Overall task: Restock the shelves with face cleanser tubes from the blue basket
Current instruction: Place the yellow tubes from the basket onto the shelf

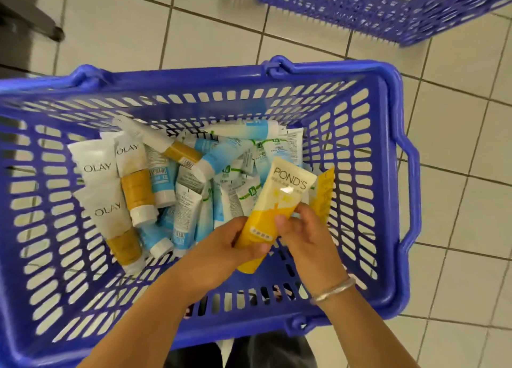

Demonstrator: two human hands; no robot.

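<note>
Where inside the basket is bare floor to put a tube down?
Bare mesh shows beside the basket's near wall, around the hands, left and right. Left and far parts are crowded with Olay tubes and blue-white tubes.

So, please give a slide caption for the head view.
Both hands hold a yellow tube over the blue basket.

1. Left hand (235,246): reaches in from the lower left, forearm bare, fingers and thumb curled round the lower half of a yellow Pond's tube (273,215).
2. Right hand (304,234): comes from the lower right (silver bangle (333,290) on the wrist), fingertips (282,222) curled onto that tube's right edge.
</note>
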